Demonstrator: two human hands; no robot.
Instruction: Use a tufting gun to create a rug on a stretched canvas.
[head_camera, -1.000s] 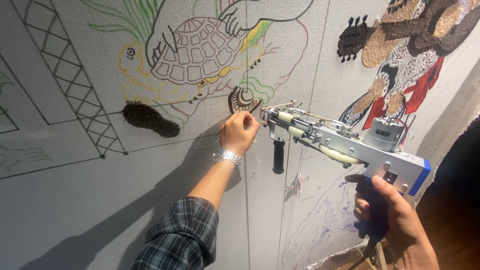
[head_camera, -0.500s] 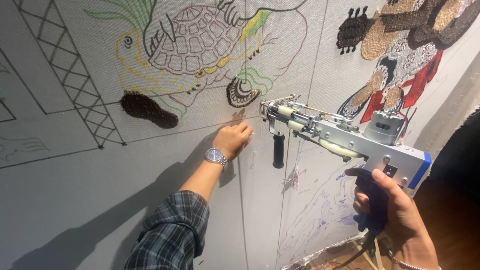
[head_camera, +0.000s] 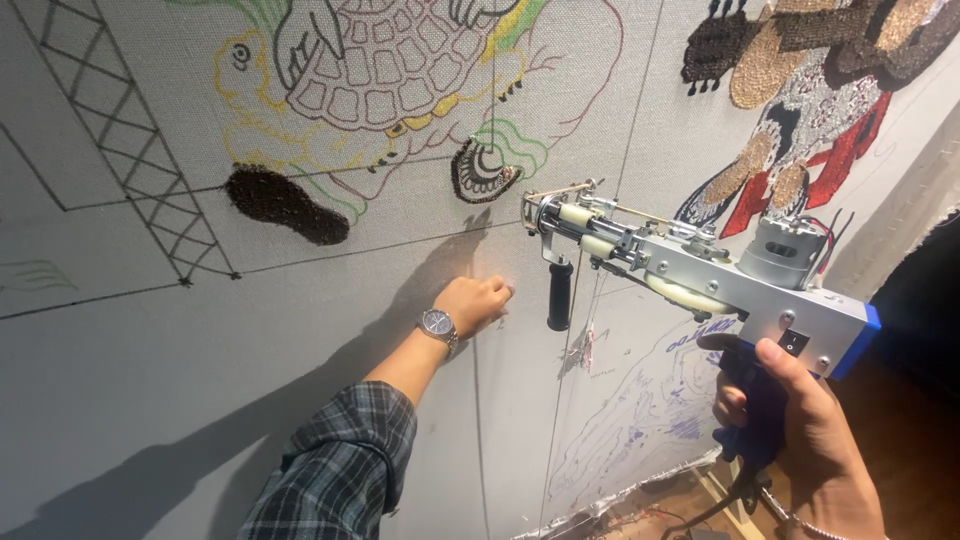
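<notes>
My right hand (head_camera: 790, 430) grips the blue handle of a silver tufting gun (head_camera: 690, 270), whose needle tip sits at the stretched grey cloth (head_camera: 120, 330). A black front grip (head_camera: 560, 295) hangs under the gun's nose. My left hand (head_camera: 478, 303), wearing a wristwatch (head_camera: 438, 323), rests with curled fingers against the cloth just left of that grip and holds nothing. Above it is a small tufted dark half-circle (head_camera: 482, 170) beside a drawn turtle outline (head_camera: 380, 60).
A dark brown tufted patch (head_camera: 285, 205) sits at the left of the turtle. Drawn lattice lines (head_camera: 130, 150) run down the cloth's left side. A partly tufted red, brown and black figure (head_camera: 800, 110) fills the upper right. Blue sketch lines (head_camera: 640, 410) mark the lower cloth.
My left hand has slid down the cloth, away from the dark half-circle, to a spot beside the black grip. The tufting gun has stayed almost still in my right hand.
</notes>
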